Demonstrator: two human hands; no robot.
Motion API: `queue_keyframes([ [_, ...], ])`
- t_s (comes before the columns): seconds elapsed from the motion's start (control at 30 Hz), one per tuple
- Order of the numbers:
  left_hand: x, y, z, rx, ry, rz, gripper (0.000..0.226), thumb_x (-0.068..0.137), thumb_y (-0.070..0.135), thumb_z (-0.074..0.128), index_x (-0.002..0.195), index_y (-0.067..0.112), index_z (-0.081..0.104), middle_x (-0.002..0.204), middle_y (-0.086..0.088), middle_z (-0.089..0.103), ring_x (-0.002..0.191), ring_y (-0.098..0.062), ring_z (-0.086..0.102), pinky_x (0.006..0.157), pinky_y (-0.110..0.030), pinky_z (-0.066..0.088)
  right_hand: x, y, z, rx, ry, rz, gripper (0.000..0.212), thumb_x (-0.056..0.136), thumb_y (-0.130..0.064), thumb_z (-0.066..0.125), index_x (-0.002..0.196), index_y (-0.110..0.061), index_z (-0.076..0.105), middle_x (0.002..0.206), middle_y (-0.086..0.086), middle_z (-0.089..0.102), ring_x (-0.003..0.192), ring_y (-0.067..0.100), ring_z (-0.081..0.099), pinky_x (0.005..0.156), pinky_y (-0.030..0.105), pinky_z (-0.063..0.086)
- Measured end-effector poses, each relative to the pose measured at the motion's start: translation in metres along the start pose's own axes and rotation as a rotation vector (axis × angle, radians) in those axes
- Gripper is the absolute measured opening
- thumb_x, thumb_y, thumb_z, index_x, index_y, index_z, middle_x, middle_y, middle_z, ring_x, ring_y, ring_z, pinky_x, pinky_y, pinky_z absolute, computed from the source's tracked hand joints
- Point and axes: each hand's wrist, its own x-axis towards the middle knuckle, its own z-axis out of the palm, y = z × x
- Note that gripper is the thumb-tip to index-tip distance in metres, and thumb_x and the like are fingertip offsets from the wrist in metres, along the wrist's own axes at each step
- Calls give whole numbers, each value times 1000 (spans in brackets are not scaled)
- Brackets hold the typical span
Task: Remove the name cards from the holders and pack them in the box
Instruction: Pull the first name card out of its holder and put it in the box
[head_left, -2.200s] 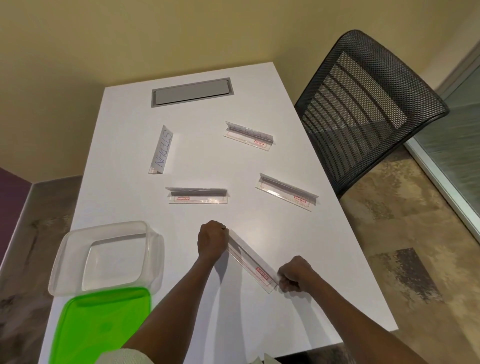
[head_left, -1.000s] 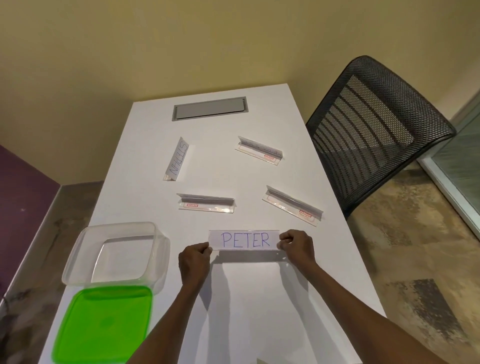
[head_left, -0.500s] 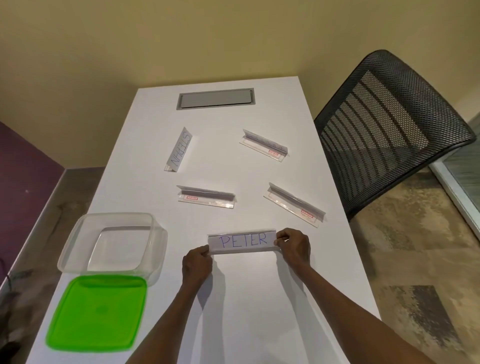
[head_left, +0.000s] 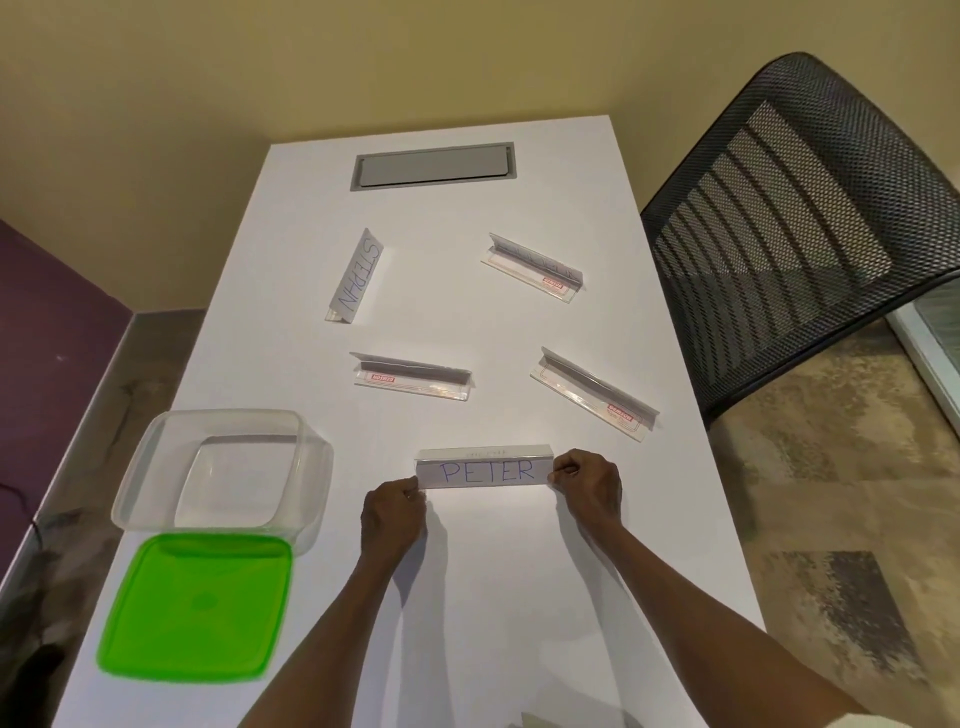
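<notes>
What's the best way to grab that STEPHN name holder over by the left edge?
Judging by its pose, take the STEPHN holder at its two short ends, as the hands do with the PETER holder. It is long and narrow and runs away from the person, so one hand would come from the near end and one from the far end.

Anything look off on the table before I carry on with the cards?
Nothing is spilled or broken. The four holders further up the table sit at mixed angles, the STEPHN holder turned almost lengthways. The clear box is open and empty, its green lid beside it. Both the left hand and right hand grip the PETER holder.
</notes>
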Motion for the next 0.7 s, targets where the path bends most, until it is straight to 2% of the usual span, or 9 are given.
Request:
queue_keyframes([
  [0.13,1,-1,0,127,29,72,21,83,8,47,66,10,60,68,-8,67,63,-23,52,60,-36,44,2,0,-1,22,-40,-22,11,63,-12,70,66,-22,69,61,-9,68,62,9,64,54,21,45],
  [0.23,2,0,-3,164,17,121,27,82,6,50,57,11,43,63,-10,61,63,-30,54,58,-33,33,3,0,-4,62,-70,-58,13,64,-7,66,67,-20,67,60,-7,68,59,7,62,53,21,45],
  [0.3,3,-1,-5,129,53,108,29,80,4,52,57,13,36,59,-9,53,61,-30,49,58,-32,30,3,-1,-8,82,-93,-62,14,65,-7,64,72,-19,67,61,-6,68,62,8,63,57,24,51],
  [0.4,5,-4,-10,5,123,80,20,81,2,55,68,13,44,67,-10,56,66,-21,47,62,-31,37,2,-2,-17,87,-132,-88,22,66,-8,68,85,-21,65,74,-4,66,71,10,64,63,28,55],
  [0.47,7,-7,-13,-3,144,133,7,82,0,58,84,7,61,90,-16,69,81,-28,60,74,-32,45,1,-1,-23,-16,-128,-197,33,69,-11,71,99,-23,64,87,-6,63,80,2,59,63,16,43],
  [0.53,11,-8,-16,42,128,224,33,83,-2,63,116,0,64,117,-18,67,109,-33,62,93,-36,47,1,-2,-27,-116,-106,-330,38,75,-12,69,111,-23,61,98,-6,59,86,-3,52,65,5,36],
  [0.57,11,-6,-19,77,114,299,41,83,-2,66,123,-2,61,122,-20,65,114,-34,60,97,-38,46,1,-4,-27,-128,-99,-387,39,79,-9,67,115,-22,60,101,-4,58,87,-6,49,64,2,37],
  [0.63,15,-5,-21,191,63,465,51,75,-4,75,124,-6,60,119,-24,66,109,-39,63,93,-43,51,1,-7,-28,-220,-100,-527,46,79,-4,68,122,-18,58,108,0,59,92,-6,49,68,0,37],
  [0.7,19,-2,-20,285,14,575,59,64,-6,83,119,-10,62,112,-27,68,100,-41,68,83,-47,57,1,-9,-25,-406,-107,-703,56,73,-3,75,126,-12,58,117,2,63,101,14,54,77,13,38],
])
